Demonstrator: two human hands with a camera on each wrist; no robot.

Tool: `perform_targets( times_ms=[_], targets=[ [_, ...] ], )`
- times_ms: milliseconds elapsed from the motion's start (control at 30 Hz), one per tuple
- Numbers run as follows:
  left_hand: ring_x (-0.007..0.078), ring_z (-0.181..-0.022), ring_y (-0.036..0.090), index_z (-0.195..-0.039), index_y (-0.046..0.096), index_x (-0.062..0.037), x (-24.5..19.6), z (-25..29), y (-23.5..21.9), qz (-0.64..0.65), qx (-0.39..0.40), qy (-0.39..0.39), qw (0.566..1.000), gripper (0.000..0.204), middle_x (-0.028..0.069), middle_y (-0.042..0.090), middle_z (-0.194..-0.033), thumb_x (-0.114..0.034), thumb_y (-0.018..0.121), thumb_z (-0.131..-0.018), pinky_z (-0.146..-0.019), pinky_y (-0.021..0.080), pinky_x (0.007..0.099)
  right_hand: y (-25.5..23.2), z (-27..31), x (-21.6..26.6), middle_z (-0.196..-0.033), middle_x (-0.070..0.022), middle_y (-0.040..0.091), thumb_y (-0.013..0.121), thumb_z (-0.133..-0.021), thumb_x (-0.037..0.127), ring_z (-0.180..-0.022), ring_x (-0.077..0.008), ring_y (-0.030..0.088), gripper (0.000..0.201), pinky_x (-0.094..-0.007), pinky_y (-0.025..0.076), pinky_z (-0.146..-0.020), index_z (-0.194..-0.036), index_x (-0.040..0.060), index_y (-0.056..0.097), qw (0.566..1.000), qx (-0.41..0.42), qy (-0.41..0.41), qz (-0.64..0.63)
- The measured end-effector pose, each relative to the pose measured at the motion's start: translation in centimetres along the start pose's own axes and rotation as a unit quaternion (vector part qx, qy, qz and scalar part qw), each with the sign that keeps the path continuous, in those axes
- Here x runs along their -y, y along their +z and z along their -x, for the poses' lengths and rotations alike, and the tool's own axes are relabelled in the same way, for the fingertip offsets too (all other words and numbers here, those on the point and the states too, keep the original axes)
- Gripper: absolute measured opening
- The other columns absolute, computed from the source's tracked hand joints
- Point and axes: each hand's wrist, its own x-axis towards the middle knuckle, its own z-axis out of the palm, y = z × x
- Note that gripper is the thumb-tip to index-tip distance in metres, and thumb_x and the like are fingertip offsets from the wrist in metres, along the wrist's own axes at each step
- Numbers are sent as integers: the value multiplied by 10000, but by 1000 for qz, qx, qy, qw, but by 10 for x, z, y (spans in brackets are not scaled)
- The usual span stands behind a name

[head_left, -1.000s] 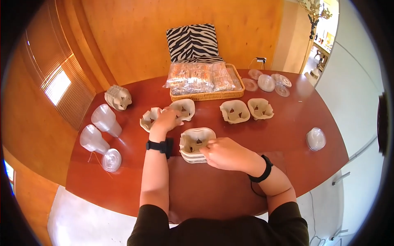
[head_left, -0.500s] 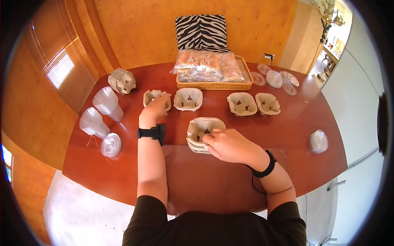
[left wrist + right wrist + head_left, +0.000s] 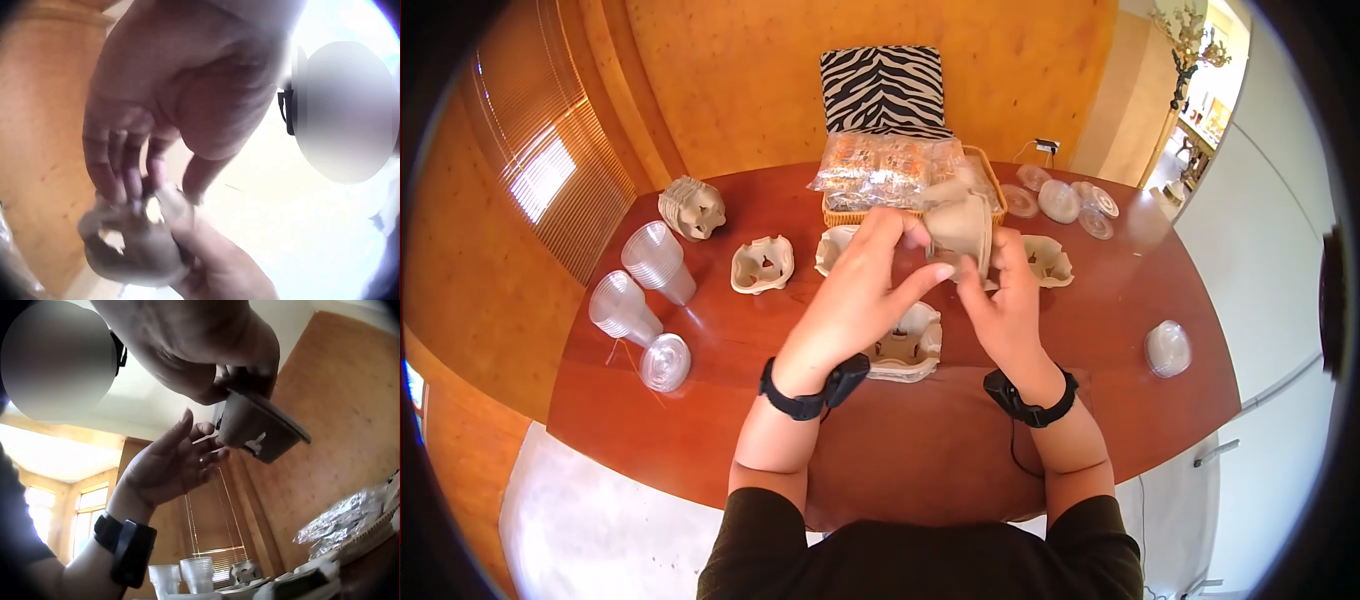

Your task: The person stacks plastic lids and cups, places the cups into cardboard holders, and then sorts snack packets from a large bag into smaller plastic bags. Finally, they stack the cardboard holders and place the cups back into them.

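My right hand (image 3: 1008, 312) holds a beige pulp cup carrier (image 3: 960, 228) up above the table, tipped on its side. In the right wrist view the fingers grip one end of the carrier (image 3: 234, 419). Across from it is my left hand (image 3: 850, 295), thumb and fingers spread, fingertips right at the carrier's edge. Below the hands stands a small stack of cup carriers (image 3: 908, 345), partly covered by the hands. Single carriers sit farther back: one at left (image 3: 762, 266), one behind the left hand (image 3: 830, 250), one at right (image 3: 1050, 262).
At the left are stacked clear cups (image 3: 655, 255), clear lids (image 3: 665, 362) and a pile of carriers (image 3: 692, 208). A wicker basket (image 3: 840, 218) with plastic-wrapped packets (image 3: 880, 165) stands at the back. More lids lie at back right (image 3: 1058, 202) and right (image 3: 1168, 348).
My left hand has come from the far-left carrier to the middle. My right hand has lifted a carrier from the stack, up between both hands.
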Motion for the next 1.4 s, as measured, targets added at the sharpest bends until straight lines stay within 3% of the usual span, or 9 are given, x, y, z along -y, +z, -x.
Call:
perform_targets(
  times_ms=[67, 200, 300, 367, 567, 667, 1000, 1200, 1400],
  targets=[
    [199, -899, 534, -1008, 478, -14, 1, 0, 10, 7, -9, -37, 999, 291, 100, 505, -986, -124, 685, -837, -747, 466, 310, 2, 0, 9, -982, -96, 625, 582, -876, 73, -872, -133, 598, 350, -294, 494, -733, -1207, 15, 485, 994, 57, 23, -90],
    [195, -979, 528, -1091, 471, -15, 5, -2, 13, 53, -41, -95, 993, 348, 102, 508, -1097, -125, 687, -842, -801, 467, 308, 0, -1, 9, -1189, -96, 534, 518, -920, 72, -1036, -140, 550, 444, -322, 495, -878, -1340, -16, 403, 952, 125, 47, -275],
    [228, -999, 533, -1205, 473, -21, 7, -4, 8, 52, -19, -80, 995, 439, 121, 502, -1155, -127, 686, -836, -815, 478, 325, 0, 0, 2, -1163, -96, 550, 519, -916, 70, -1021, -135, 556, 439, -318, 506, -852, -1331, -20, 410, 945, 154, 81, -276],
    [242, -924, 552, -1244, 465, -23, 4, -4, 4, -47, 3, -17, 999, 473, 131, 485, -1139, -110, 681, -832, -752, 495, 320, -2, -1, -2, -1129, -91, 566, 517, -915, 68, -997, -128, 566, 420, -309, 514, -829, -1313, -30, 424, 949, 171, 80, -254],
    [272, -1123, 507, -1325, 450, -85, 4, -1, -3, -27, 61, -6, 998, 496, 137, 465, -1255, -148, 634, -868, -901, 465, 353, -5, -3, -7, -1010, -118, 614, 518, -870, 37, -900, -141, 618, 408, -307, 542, -779, -1269, -19, 460, 954, 216, 58, -200],
    [284, -1145, 500, -1331, 443, -86, -1, 0, -9, -15, 103, -16, 994, 499, 133, 442, -1285, -142, 622, -868, -890, 484, 360, -4, -3, -7, -977, -139, 629, 526, -823, 22, -864, -193, 655, 450, -319, 550, -782, -1268, -4, 463, 965, 207, 29, -160],
    [355, -943, 588, -1268, 450, -62, 0, 3, 1, -114, 75, -6, 991, 548, 159, 426, -1278, -177, 677, -783, -769, 514, 397, 8, 2, -15, -757, -195, 587, 530, -766, 7, -662, -344, 625, 409, -392, 481, -566, -1152, 2, 396, 990, 139, -13, -6],
    [354, -941, 591, -1260, 456, -68, -3, 5, 2, -160, 62, -15, 985, 556, 163, 430, -1258, -162, 692, -765, -762, 518, 397, 10, 4, -19, -733, -203, 574, 544, -772, 11, -633, -373, 603, 397, -426, 461, -541, -1139, -4, 395, 988, 131, -38, 74],
    [283, -891, 621, -1254, 492, -99, -1, 1, -2, -135, 74, -34, 987, 528, 126, 440, -1260, -143, 717, -778, -678, 568, 331, 4, 0, -15, -777, -203, 595, 545, -777, -4, -672, -382, 608, 423, -420, 475, -570, -1169, -3, 384, 988, 155, -21, 15]
  ],
)
